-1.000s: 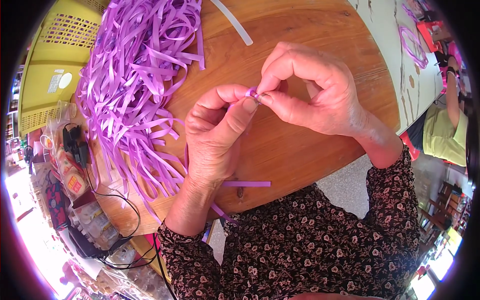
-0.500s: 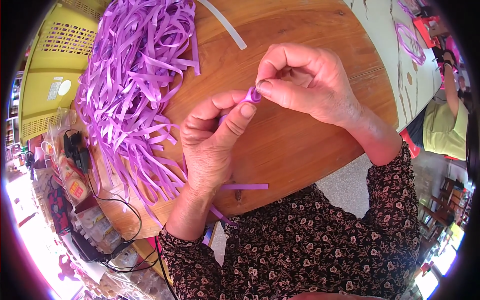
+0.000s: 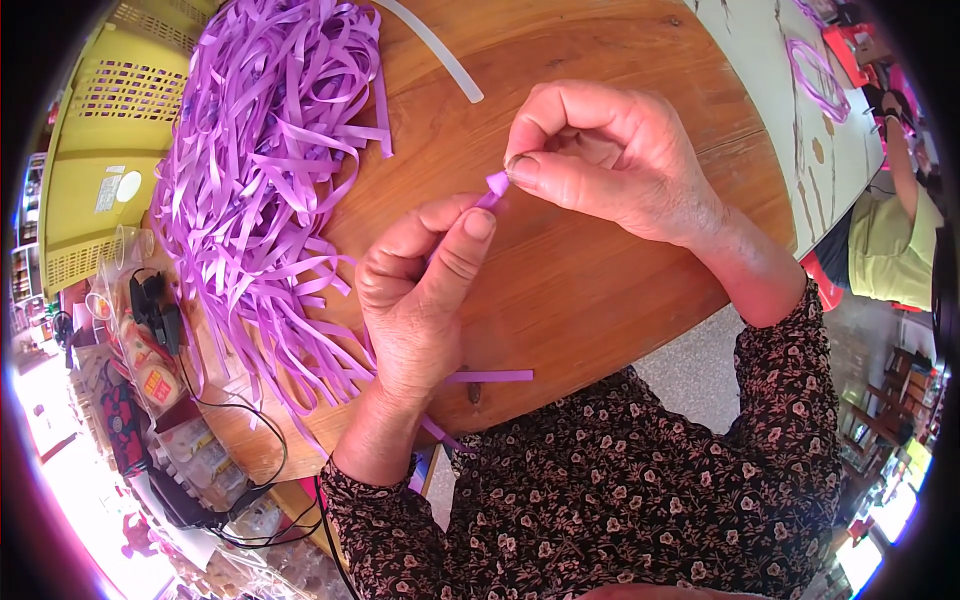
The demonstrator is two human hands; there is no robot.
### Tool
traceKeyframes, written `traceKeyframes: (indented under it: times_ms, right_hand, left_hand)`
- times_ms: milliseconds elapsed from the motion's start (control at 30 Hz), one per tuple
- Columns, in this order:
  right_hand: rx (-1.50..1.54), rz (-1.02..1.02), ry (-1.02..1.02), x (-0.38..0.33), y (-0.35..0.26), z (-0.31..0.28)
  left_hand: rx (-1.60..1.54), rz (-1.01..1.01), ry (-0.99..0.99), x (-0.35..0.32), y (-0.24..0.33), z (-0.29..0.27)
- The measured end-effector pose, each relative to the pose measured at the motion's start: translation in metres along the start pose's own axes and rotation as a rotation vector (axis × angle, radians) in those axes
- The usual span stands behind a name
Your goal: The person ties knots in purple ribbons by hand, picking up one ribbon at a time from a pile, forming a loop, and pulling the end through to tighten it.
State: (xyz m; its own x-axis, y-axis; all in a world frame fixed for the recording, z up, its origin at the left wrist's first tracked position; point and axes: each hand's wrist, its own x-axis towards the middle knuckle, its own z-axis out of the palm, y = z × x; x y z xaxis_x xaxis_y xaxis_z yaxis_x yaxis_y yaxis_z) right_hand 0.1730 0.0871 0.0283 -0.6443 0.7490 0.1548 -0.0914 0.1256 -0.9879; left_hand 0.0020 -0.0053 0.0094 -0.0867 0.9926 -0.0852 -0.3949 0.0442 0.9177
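Note:
Between thumb and fingers, my left hand grips a purple ribbon, whose small folded tip sticks up past the thumb. My right hand pinches at that tip with thumb and forefinger, its other fingers curled in. What lies inside the right pinch is too small to make out beyond the ribbon's edge. A flat ribbon end extends beside my left wrist near the table's front edge. Left of my hands lies a large heap of purple ribbons, loosely tangled.
The wooden table carries a pale translucent strip at the back. A yellow plastic basket stands behind the heap. Black cables hang at the left edge. A person in yellow is beside the white table at right.
The ribbon between my hands was a rounded loop and now shows as a small pointed fold. My left hand has dropped slightly and my right hand has shifted a little left.

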Motion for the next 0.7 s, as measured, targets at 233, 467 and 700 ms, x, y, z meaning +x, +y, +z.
traceKeyframes:
  times_ms: [233,467,700]
  right_hand:
    - [-0.070,0.017,-0.021,0.000,0.001,-0.002]
    - [-0.129,-0.158,0.055,0.005,0.002,-0.010]
    - [-0.464,-0.437,0.017,0.008,-0.005,-0.014]
  left_hand:
    - [-0.039,-0.034,0.046,0.002,0.001,0.000]
    - [-0.032,-0.010,0.039,0.003,-0.001,0.000]
    - [-0.025,-0.022,0.059,0.002,-0.001,0.001]
